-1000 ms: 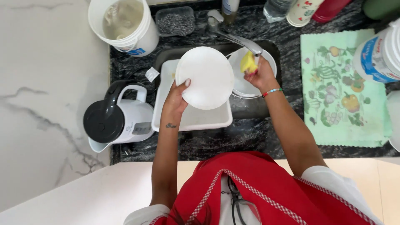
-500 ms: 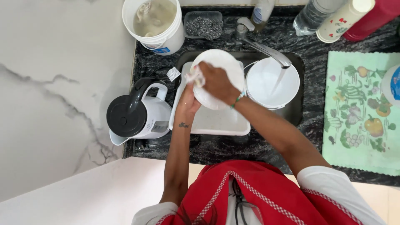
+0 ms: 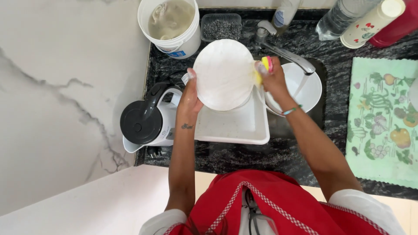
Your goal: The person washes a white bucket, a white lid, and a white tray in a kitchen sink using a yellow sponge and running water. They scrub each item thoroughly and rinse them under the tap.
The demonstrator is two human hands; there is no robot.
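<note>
Overhead, left hand (image 3: 190, 96) gripping white plate (image 3: 224, 74), right hand (image 3: 273, 80) clutching yellow-pink sponge (image 3: 264, 66), blue-labelled white bucket (image 3: 173, 38) behind.

A kettle (image 3: 148, 119), white bucket (image 3: 174, 27), patterned cloth (image 3: 383, 117) and, seemingly, bottles (image 3: 344, 15).

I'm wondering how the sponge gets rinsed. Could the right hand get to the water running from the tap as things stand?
Probably yes: the right hand with the sponge sits beside the tap, and nothing blocks the stream.
</note>
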